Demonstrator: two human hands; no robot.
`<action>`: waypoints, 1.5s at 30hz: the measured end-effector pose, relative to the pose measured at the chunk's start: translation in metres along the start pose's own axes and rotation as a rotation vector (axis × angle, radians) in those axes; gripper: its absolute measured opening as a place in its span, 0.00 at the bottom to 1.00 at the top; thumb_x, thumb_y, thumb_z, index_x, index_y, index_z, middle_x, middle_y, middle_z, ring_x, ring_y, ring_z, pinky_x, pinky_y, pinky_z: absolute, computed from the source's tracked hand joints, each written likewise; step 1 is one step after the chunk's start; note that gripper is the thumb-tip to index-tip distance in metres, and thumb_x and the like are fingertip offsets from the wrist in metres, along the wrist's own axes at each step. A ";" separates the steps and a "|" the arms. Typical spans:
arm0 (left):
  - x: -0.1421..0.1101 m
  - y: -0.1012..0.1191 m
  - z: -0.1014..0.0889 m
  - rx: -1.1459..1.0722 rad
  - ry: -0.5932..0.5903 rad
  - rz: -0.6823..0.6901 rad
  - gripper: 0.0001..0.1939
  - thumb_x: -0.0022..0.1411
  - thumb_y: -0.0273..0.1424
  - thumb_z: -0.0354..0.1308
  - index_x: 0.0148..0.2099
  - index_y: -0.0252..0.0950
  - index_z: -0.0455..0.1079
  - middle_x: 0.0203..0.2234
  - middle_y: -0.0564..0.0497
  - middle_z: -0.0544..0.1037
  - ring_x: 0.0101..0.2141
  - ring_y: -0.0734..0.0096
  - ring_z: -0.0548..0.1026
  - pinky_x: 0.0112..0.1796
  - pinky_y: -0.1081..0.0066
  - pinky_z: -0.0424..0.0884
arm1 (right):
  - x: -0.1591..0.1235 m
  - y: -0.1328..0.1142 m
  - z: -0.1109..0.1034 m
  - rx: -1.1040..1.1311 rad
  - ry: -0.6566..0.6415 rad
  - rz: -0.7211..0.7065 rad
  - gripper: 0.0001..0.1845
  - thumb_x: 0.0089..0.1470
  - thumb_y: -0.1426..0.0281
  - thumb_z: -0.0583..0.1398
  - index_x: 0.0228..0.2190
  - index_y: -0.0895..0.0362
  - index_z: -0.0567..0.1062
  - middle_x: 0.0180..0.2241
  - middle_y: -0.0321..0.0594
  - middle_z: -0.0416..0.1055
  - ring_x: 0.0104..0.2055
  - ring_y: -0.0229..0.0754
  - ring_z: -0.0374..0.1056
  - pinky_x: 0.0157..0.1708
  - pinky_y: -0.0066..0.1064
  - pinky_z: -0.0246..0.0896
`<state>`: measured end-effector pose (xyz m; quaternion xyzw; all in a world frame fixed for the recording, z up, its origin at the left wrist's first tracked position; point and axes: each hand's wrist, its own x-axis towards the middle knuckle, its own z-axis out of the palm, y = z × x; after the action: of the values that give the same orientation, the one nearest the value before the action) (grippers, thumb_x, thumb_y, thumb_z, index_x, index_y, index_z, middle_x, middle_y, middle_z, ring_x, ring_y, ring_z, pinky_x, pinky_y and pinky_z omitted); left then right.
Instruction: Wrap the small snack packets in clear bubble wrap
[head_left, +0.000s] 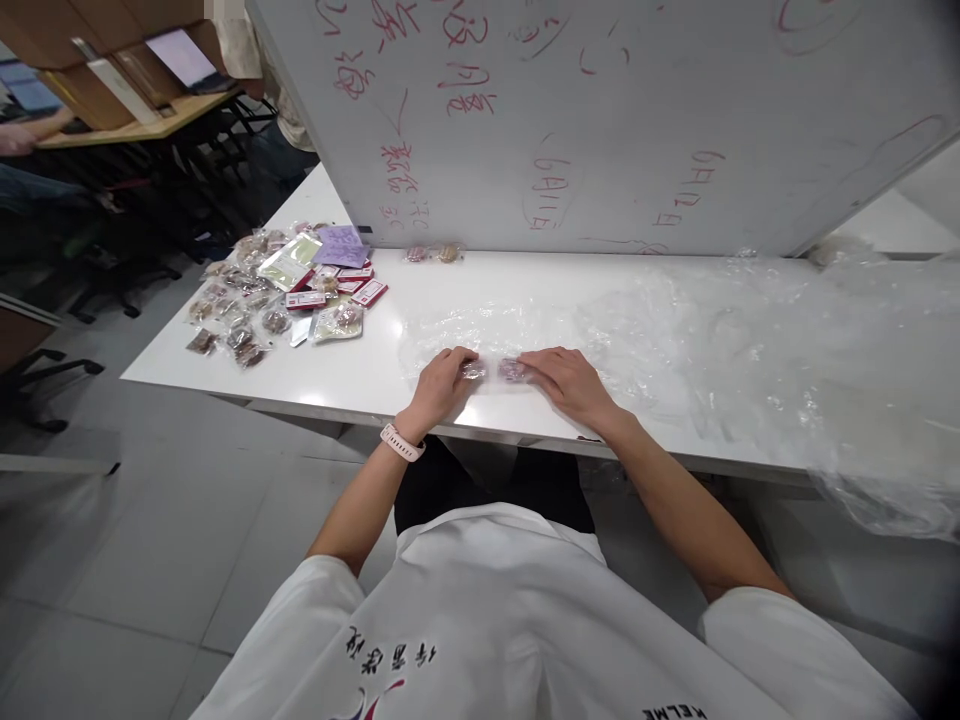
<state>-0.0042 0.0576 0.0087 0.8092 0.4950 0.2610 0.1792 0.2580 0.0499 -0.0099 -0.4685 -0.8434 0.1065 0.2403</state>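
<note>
My left hand (439,385), with a pale pink wristband, is closed on a small dark snack packet (474,370) in clear wrapping. In my right hand (570,385) is a similar reddish-purple snack packet (513,371), gripped at its right end. A narrow gap separates the two packets, which are low over the table near its front edge. What is inside the wrappers is too small to tell. Beneath and behind both hands spreads a crinkled clear plastic sheet or bag (495,322).
On the white table (172,355), a pile of wrapped snacks (251,285) and red-white boxes (306,300) lies left. Two small packets (431,254) rest against the whiteboard (600,130). More clear plastic (810,350) covers the right side and overhangs the edge. People sit at the far left.
</note>
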 end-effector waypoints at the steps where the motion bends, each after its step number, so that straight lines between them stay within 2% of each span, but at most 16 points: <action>1: -0.001 0.001 -0.004 -0.023 -0.007 -0.018 0.09 0.68 0.31 0.55 0.49 0.37 0.70 0.40 0.46 0.80 0.40 0.64 0.77 0.39 0.66 0.72 | 0.002 0.000 -0.001 0.010 0.011 0.019 0.21 0.70 0.62 0.46 0.48 0.52 0.77 0.46 0.42 0.79 0.48 0.47 0.72 0.50 0.41 0.60; 4: 0.000 0.003 -0.015 -0.087 -0.045 -0.135 0.10 0.69 0.39 0.55 0.43 0.38 0.71 0.29 0.51 0.79 0.30 0.68 0.75 0.32 0.70 0.67 | 0.010 -0.004 -0.008 0.050 -0.037 0.120 0.24 0.70 0.58 0.47 0.34 0.53 0.78 0.29 0.39 0.77 0.33 0.43 0.71 0.38 0.35 0.59; 6: 0.003 0.005 -0.016 -0.035 -0.041 -0.221 0.13 0.67 0.42 0.58 0.44 0.38 0.71 0.26 0.52 0.77 0.27 0.67 0.74 0.29 0.70 0.65 | 0.019 -0.008 -0.011 0.075 -0.115 0.223 0.24 0.68 0.56 0.50 0.30 0.54 0.77 0.24 0.37 0.73 0.28 0.42 0.68 0.30 0.32 0.54; 8: 0.008 0.008 -0.012 0.126 0.022 -0.250 0.15 0.65 0.41 0.61 0.47 0.36 0.71 0.30 0.48 0.78 0.31 0.61 0.75 0.30 0.67 0.65 | 0.027 -0.013 -0.010 0.053 -0.154 0.323 0.20 0.66 0.57 0.53 0.31 0.54 0.77 0.24 0.38 0.73 0.28 0.43 0.68 0.28 0.32 0.52; 10: 0.009 0.012 -0.006 0.302 0.120 -0.196 0.13 0.65 0.35 0.62 0.48 0.34 0.71 0.39 0.42 0.79 0.40 0.54 0.75 0.36 0.63 0.67 | 0.033 -0.019 -0.008 -0.041 -0.089 0.351 0.16 0.65 0.60 0.55 0.37 0.55 0.79 0.30 0.42 0.76 0.33 0.47 0.69 0.32 0.35 0.56; 13: 0.003 0.018 0.002 0.394 0.170 -0.040 0.07 0.68 0.28 0.55 0.46 0.35 0.73 0.45 0.39 0.77 0.47 0.52 0.73 0.45 0.57 0.67 | 0.030 -0.027 -0.002 -0.175 0.088 0.181 0.16 0.66 0.66 0.53 0.46 0.55 0.78 0.45 0.50 0.76 0.47 0.54 0.68 0.45 0.46 0.59; 16: -0.016 0.014 0.001 0.338 0.115 0.054 0.10 0.70 0.32 0.53 0.48 0.38 0.74 0.46 0.42 0.77 0.49 0.54 0.72 0.52 0.54 0.65 | 0.018 -0.030 0.003 -0.141 0.066 -0.090 0.16 0.67 0.66 0.53 0.51 0.51 0.76 0.55 0.47 0.72 0.56 0.54 0.65 0.54 0.49 0.57; 18: -0.032 0.003 -0.003 0.332 0.137 0.039 0.14 0.68 0.38 0.57 0.53 0.41 0.73 0.54 0.42 0.74 0.57 0.50 0.68 0.59 0.49 0.59 | 0.012 -0.028 0.006 -0.094 -0.011 -0.177 0.18 0.67 0.64 0.54 0.55 0.49 0.73 0.59 0.44 0.69 0.58 0.52 0.64 0.55 0.47 0.58; 21: -0.054 -0.021 -0.015 0.310 0.225 -0.108 0.24 0.65 0.42 0.60 0.60 0.40 0.68 0.63 0.39 0.67 0.62 0.45 0.62 0.61 0.45 0.57 | 0.011 -0.023 0.011 -0.046 -0.069 -0.158 0.21 0.68 0.62 0.53 0.58 0.50 0.70 0.61 0.44 0.67 0.56 0.50 0.65 0.53 0.44 0.61; 26: -0.070 -0.039 -0.038 0.015 0.456 -0.509 0.39 0.62 0.44 0.62 0.69 0.35 0.55 0.55 0.35 0.73 0.51 0.50 0.73 0.51 0.49 0.71 | 0.016 -0.020 0.016 -0.005 -0.061 -0.120 0.20 0.68 0.62 0.53 0.57 0.51 0.72 0.57 0.46 0.69 0.54 0.51 0.65 0.51 0.44 0.62; 30: -0.054 -0.025 -0.039 -0.564 0.427 -0.636 0.40 0.66 0.47 0.58 0.71 0.36 0.49 0.47 0.40 0.79 0.45 0.61 0.79 0.48 0.59 0.76 | 0.014 -0.022 0.017 0.009 -0.023 -0.116 0.20 0.67 0.61 0.52 0.57 0.49 0.71 0.56 0.45 0.69 0.52 0.51 0.64 0.51 0.45 0.61; 33: -0.037 -0.005 -0.023 -0.845 0.370 -0.564 0.34 0.72 0.48 0.47 0.71 0.35 0.48 0.48 0.37 0.79 0.49 0.60 0.79 0.51 0.57 0.76 | 0.012 -0.024 0.018 0.004 -0.010 -0.113 0.20 0.67 0.61 0.53 0.56 0.48 0.72 0.56 0.45 0.69 0.50 0.50 0.65 0.51 0.45 0.61; 35: -0.028 0.012 -0.009 -0.817 0.327 -0.452 0.31 0.75 0.46 0.41 0.72 0.37 0.47 0.53 0.37 0.77 0.54 0.59 0.77 0.54 0.54 0.73 | 0.012 -0.024 0.018 -0.001 -0.012 -0.114 0.20 0.67 0.61 0.53 0.56 0.49 0.72 0.56 0.46 0.70 0.51 0.51 0.65 0.51 0.46 0.62; 37: -0.023 0.029 0.005 -0.633 0.255 -0.271 0.29 0.75 0.44 0.42 0.72 0.41 0.47 0.59 0.39 0.73 0.60 0.59 0.72 0.59 0.52 0.68 | 0.012 -0.022 0.019 0.003 -0.011 -0.105 0.21 0.66 0.60 0.54 0.57 0.51 0.73 0.55 0.47 0.71 0.52 0.52 0.66 0.51 0.46 0.63; 41: -0.018 0.055 0.025 -0.031 0.075 0.091 0.27 0.72 0.43 0.50 0.69 0.41 0.57 0.65 0.44 0.66 0.68 0.55 0.60 0.68 0.45 0.45 | 0.007 -0.021 0.020 0.061 -0.025 -0.122 0.19 0.64 0.66 0.54 0.54 0.54 0.74 0.51 0.50 0.75 0.52 0.54 0.68 0.50 0.47 0.66; 45: -0.018 0.061 0.035 0.336 0.011 0.205 0.25 0.74 0.40 0.47 0.68 0.37 0.60 0.65 0.43 0.67 0.68 0.54 0.58 0.68 0.45 0.44 | -0.020 -0.029 0.014 0.068 0.076 -0.116 0.19 0.63 0.71 0.53 0.53 0.55 0.75 0.53 0.48 0.74 0.55 0.51 0.68 0.55 0.48 0.65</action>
<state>0.0538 0.0134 0.0096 0.8724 0.4477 0.1960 0.0112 0.2386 0.0185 -0.0164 -0.4142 -0.8552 0.1030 0.2939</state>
